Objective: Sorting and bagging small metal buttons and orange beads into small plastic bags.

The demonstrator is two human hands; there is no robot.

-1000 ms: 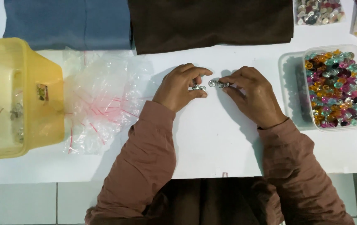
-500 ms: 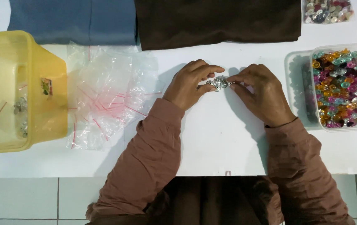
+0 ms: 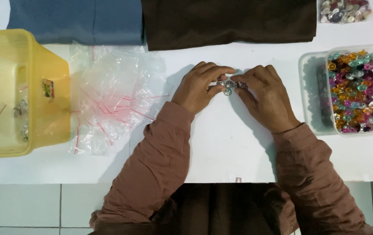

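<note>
on the white table: left hand [image 3: 197, 87] and right hand [image 3: 266, 98] meet at the middle, fingertips pressed together around a small cluster of silver buttons [image 3: 230, 85]
left hand: thumb and fingers pinching the buttons from the left
right hand: fingers curled, pinching the same buttons from the right
left of hands: heap of clear little bags [image 3: 114, 98], then a yellow tub [image 3: 42, 130]
right: clear box of coloured buttons [image 3: 361, 91]
top: blue cloth [image 3: 77, 19], brown cloth [image 3: 228, 21]
</note>
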